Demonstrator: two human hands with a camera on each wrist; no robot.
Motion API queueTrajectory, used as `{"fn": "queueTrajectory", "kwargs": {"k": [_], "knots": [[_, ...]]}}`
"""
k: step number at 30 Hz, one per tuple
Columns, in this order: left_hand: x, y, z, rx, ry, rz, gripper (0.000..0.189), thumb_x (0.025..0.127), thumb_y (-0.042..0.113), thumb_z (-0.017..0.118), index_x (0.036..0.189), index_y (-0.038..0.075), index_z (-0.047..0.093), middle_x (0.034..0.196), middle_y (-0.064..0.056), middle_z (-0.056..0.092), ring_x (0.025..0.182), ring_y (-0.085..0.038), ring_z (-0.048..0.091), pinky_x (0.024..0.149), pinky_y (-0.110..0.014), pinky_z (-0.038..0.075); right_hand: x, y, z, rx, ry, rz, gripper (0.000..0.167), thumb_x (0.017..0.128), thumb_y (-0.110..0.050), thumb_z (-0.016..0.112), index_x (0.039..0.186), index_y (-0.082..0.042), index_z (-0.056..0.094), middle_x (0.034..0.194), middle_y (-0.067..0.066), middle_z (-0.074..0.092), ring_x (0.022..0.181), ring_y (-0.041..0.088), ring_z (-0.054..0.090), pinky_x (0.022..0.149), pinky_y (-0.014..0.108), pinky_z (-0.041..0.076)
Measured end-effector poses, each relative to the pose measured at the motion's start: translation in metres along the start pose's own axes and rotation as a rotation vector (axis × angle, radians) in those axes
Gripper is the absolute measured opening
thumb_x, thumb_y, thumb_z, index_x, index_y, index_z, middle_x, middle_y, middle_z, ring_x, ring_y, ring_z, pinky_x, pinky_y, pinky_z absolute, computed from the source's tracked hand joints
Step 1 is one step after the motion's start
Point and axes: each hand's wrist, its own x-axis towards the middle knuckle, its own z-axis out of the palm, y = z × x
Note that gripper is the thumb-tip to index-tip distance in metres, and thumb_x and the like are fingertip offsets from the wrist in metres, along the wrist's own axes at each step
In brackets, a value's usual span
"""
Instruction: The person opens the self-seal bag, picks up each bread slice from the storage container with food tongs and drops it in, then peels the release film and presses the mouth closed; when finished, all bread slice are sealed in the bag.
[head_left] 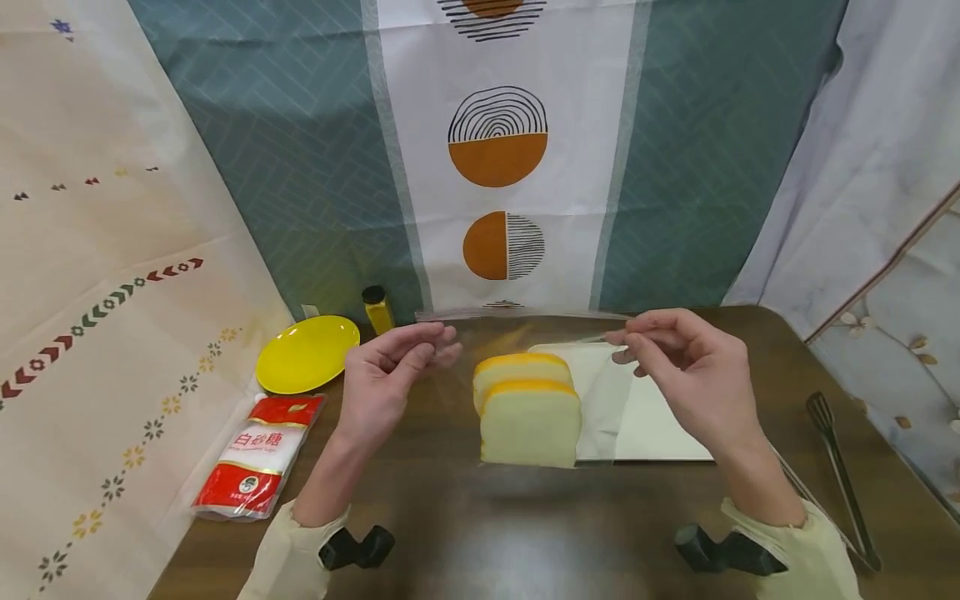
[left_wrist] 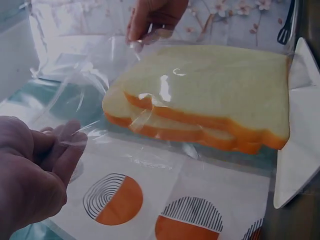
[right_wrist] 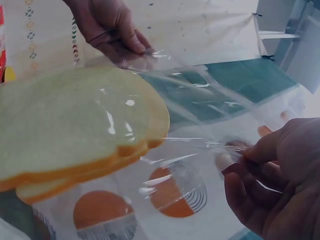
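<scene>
Two slices of bread (head_left: 531,425) with orange-yellow crusts lie one overlapping the other inside a clear plastic bag (head_left: 517,314). The left hand (head_left: 386,379) pinches the bag's left side near its mouth between thumb and fingers. Across from it, the right hand (head_left: 697,375) pinches the right side, and the film gathers into creases at the fingertips in the right wrist view. Between the hands the bag's top strip stretches nearly straight. The left wrist view shows the slices (left_wrist: 200,90) through shiny, wrinkled film.
A white board (head_left: 660,425) lies behind the bag on the brown table (head_left: 420,525). At left are a yellow plate (head_left: 307,354), a small yellow bottle (head_left: 378,310) with a black cap, and a red-and-white sugar packet (head_left: 258,458). Tongs (head_left: 843,475) rest at the right edge.
</scene>
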Motion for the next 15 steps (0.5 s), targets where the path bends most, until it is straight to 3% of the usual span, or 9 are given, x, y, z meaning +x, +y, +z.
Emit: {"fn": "queueTrajectory", "kwargs": {"k": [7,15], "knots": [[-0.003,-0.012,0.000,0.049,-0.005,0.025,0.023,0.098,-0.006,0.058,0.119,-0.010,0.066,0.112,-0.017,0.072,0.098,-0.028,0.072,0.089,-0.040,0.053,-0.001,0.011,-0.002,-0.007,-0.036,0.046,0.017,0.090,0.009,0.068,0.105,0.001,0.069,0.095,0.008,0.076,0.077,0.014,0.072,0.063,0.023,0.056],[-0.006,-0.025,0.005,0.047,-0.016,-0.027,0.023,0.097,-0.005,0.060,0.119,-0.008,0.068,0.112,-0.017,0.072,0.098,-0.029,0.072,0.091,-0.042,0.053,-0.004,0.026,-0.007,-0.027,-0.076,0.075,0.014,0.092,0.004,0.068,0.106,0.000,0.068,0.097,0.008,0.075,0.079,0.013,0.072,0.063,0.023,0.056]]}}
